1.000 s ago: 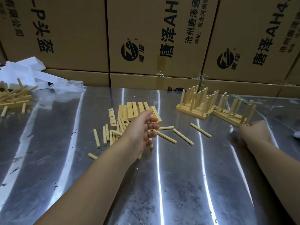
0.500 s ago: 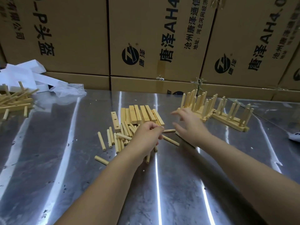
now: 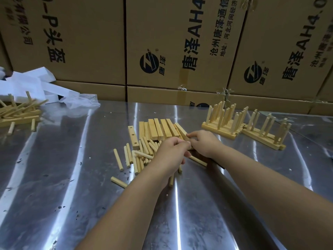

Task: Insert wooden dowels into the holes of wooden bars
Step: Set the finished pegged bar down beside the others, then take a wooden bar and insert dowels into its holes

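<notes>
Dowels (image 3: 144, 156) look light, stiff, roll-prone; pinch mid-length. Beside the bars (image 3: 158, 129), left hand (image 3: 171, 156) grip closed, contents unclear; right hand (image 3: 202, 143) pinches one bar's end.

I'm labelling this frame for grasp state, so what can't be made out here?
- Head view: what the left hand grips; its curled fingers hide it.
- Head view: whether the right hand grips a bar; the left hand covers the contact.
- Head view: holes in the stacked bars; only side faces show.
- Head view: left pile, cut by the edge.

Printed cardboard boxes (image 3: 180, 42) behind steel table (image 3: 54, 177), white packaging (image 3: 32, 85) far left
</notes>
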